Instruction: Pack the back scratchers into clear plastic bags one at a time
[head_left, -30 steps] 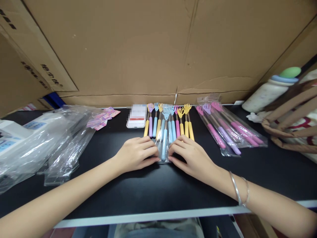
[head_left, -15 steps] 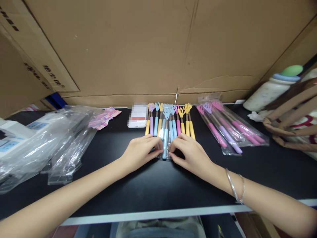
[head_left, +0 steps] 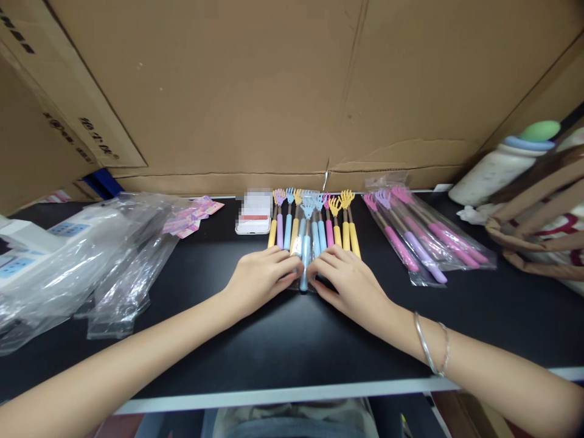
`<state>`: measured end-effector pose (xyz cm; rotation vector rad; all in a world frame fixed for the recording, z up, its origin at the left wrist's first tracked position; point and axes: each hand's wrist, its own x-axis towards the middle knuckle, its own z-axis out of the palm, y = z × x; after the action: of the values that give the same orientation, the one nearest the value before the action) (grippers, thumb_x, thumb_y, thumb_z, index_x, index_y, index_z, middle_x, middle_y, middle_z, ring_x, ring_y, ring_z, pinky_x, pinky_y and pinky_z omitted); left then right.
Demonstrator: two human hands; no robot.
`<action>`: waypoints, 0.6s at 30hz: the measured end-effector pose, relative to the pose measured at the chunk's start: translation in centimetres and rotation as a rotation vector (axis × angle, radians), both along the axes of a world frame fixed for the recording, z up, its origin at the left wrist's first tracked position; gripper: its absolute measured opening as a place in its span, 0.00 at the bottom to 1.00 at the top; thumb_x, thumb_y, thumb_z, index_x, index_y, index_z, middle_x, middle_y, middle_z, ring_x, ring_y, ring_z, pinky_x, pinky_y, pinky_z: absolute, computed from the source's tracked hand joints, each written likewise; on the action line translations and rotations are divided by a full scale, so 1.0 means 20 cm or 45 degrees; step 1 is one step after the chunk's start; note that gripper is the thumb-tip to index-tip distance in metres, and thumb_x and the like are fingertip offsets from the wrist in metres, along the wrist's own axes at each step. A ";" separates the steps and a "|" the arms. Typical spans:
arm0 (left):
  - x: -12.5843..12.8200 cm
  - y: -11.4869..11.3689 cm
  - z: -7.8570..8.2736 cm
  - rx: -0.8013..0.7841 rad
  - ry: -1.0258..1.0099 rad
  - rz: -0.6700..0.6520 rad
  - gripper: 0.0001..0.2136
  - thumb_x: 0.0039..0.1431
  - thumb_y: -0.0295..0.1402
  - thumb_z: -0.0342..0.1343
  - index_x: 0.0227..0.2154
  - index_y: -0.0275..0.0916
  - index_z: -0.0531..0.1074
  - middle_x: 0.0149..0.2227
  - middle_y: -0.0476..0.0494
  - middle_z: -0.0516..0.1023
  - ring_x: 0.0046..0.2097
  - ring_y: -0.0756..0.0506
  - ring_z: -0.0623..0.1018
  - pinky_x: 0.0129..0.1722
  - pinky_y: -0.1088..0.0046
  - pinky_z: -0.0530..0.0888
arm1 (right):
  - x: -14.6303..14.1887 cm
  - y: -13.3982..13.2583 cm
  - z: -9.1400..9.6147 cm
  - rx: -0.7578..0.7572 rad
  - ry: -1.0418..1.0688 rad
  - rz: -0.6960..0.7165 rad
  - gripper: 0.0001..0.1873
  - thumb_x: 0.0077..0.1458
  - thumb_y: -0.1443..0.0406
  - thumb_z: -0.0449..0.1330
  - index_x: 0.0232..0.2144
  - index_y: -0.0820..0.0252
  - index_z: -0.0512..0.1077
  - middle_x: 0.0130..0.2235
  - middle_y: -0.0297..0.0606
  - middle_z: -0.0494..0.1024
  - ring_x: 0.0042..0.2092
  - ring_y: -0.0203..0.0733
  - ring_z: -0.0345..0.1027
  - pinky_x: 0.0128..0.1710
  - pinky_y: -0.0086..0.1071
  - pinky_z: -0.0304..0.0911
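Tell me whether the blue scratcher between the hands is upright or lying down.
Lying down: the blue scratcher stretches over the black tabletop, clawed head toward the cardboard, handle between left hand and right hand.

The left fingers [head_left: 287,266] and the right fingers [head_left: 322,267] are drawing inward, closing nearer to the front blue scratcher [head_left: 306,247] from either side.

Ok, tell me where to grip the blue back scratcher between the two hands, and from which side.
Probably best by the blue scratcher's thick handle, coming from the table's near edge: the handle points that way, while the pronged claw faces the cardboard wall among other scratchers. The left hand and right hand flank it closely.
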<state>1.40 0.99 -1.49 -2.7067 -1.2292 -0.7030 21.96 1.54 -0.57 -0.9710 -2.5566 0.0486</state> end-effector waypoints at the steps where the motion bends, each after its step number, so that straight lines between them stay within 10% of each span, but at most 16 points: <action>1: 0.00 0.00 0.00 0.031 0.019 0.007 0.06 0.63 0.32 0.49 0.32 0.41 0.69 0.31 0.52 0.74 0.35 0.50 0.72 0.30 0.77 0.63 | 0.00 0.00 0.00 0.011 -0.019 0.000 0.04 0.57 0.70 0.54 0.32 0.58 0.68 0.34 0.38 0.71 0.40 0.43 0.61 0.40 0.35 0.58; 18: -0.01 -0.01 0.00 0.259 0.129 0.041 0.08 0.64 0.32 0.48 0.36 0.43 0.72 0.30 0.51 0.76 0.34 0.49 0.72 0.31 0.75 0.64 | 0.02 -0.01 0.00 0.081 -0.084 -0.029 0.05 0.57 0.68 0.56 0.37 0.58 0.70 0.36 0.38 0.73 0.42 0.44 0.62 0.42 0.37 0.59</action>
<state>1.20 0.70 -1.45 -2.5185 -1.1108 -0.6402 22.28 1.39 -0.48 -0.9924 -2.5895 -0.0724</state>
